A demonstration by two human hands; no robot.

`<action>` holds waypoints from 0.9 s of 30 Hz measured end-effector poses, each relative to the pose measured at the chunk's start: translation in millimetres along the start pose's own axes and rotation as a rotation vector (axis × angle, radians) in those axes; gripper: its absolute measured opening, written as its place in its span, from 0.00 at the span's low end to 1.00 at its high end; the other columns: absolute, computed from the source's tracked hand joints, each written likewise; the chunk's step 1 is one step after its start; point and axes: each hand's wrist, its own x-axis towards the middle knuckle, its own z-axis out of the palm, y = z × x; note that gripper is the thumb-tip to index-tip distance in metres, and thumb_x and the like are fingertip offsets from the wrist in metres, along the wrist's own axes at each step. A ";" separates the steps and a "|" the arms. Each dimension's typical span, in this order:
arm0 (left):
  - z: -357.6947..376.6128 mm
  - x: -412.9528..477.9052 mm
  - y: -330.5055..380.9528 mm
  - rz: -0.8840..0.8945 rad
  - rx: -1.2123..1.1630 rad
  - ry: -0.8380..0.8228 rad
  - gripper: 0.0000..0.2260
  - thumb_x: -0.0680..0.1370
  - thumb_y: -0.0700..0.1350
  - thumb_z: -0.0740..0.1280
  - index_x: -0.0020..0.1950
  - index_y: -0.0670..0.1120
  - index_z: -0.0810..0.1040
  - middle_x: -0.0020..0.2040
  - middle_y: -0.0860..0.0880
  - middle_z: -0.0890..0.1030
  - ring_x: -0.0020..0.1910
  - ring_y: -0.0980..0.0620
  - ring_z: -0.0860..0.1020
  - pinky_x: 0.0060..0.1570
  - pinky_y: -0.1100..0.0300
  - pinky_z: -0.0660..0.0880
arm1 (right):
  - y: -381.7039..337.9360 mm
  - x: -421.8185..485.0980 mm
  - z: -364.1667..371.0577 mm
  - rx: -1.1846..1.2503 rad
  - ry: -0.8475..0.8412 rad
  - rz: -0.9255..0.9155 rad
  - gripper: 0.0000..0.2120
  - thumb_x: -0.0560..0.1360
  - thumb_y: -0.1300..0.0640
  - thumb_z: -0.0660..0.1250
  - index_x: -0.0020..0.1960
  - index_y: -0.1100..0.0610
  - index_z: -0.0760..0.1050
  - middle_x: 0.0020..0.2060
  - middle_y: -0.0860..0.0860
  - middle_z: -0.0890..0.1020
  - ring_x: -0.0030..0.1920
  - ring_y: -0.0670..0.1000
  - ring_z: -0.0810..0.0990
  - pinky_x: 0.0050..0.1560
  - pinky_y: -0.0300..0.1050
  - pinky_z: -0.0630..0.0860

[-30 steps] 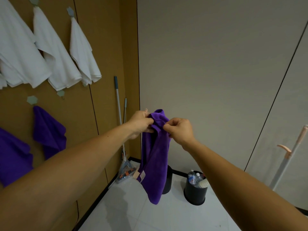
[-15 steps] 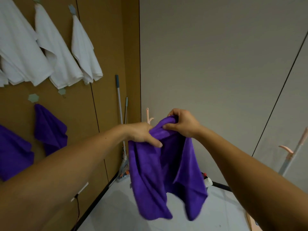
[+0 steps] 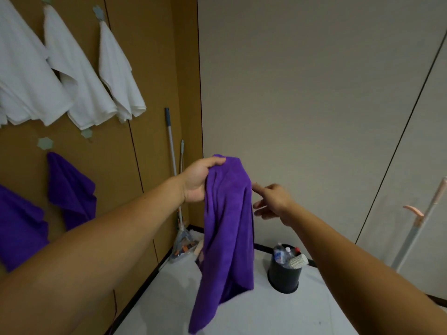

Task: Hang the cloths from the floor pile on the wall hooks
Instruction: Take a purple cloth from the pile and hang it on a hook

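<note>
While my left hand (image 3: pixel 198 182) grips the purple cloth (image 3: pixel 226 235) at frame centre, my right hand (image 3: pixel 273 201) hangs released just beside it.

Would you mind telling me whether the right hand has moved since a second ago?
Yes: the right hand has let go of the purple cloth and dropped slightly toward the black bin.

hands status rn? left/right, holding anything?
Left hand: closed, gripping the top of the purple cloth, which hangs down from it.
Right hand: open, fingers extended beside the cloth, holding nothing.
</note>
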 end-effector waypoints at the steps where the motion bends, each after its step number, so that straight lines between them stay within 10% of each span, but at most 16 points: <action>1: 1.4 0.7 0.8 0.022 -0.034 0.021 0.13 0.75 0.47 0.65 0.53 0.40 0.80 0.49 0.41 0.81 0.48 0.44 0.81 0.54 0.52 0.77 | 6.9 -1.6 0.4 0.040 -0.023 0.028 0.29 0.77 0.35 0.60 0.59 0.61 0.72 0.46 0.61 0.82 0.40 0.58 0.83 0.36 0.46 0.78; 9: 29.6 8.6 8.1 0.216 -0.116 0.171 0.16 0.81 0.49 0.58 0.62 0.39 0.73 0.51 0.41 0.79 0.52 0.44 0.79 0.63 0.49 0.72 | 47.2 -3.1 18.3 0.138 -0.409 0.356 0.54 0.65 0.18 0.45 0.68 0.60 0.69 0.61 0.63 0.77 0.59 0.66 0.77 0.55 0.62 0.76; 13: 39.3 7.6 11.3 0.260 -0.113 0.186 0.16 0.81 0.50 0.57 0.62 0.40 0.72 0.48 0.42 0.79 0.50 0.44 0.78 0.63 0.49 0.71 | 36.7 -3.2 33.9 0.715 -0.524 0.208 0.40 0.72 0.25 0.53 0.63 0.55 0.79 0.60 0.59 0.81 0.61 0.60 0.79 0.66 0.60 0.70; 17: 37.0 5.1 9.8 0.295 -0.087 0.223 0.16 0.81 0.52 0.56 0.56 0.41 0.74 0.46 0.43 0.80 0.47 0.46 0.79 0.57 0.51 0.74 | 9.8 -2.7 29.4 1.058 -0.494 0.031 0.34 0.73 0.31 0.60 0.57 0.60 0.81 0.52 0.58 0.83 0.50 0.58 0.84 0.50 0.51 0.81; 27: -64.7 -17.6 7.2 0.223 -0.043 0.766 0.12 0.79 0.47 0.58 0.38 0.46 0.74 0.29 0.48 0.80 0.30 0.50 0.79 0.36 0.60 0.76 | 0.5 38.0 23.6 1.035 -0.505 -0.057 0.10 0.73 0.56 0.68 0.47 0.60 0.85 0.49 0.58 0.85 0.48 0.55 0.85 0.48 0.47 0.81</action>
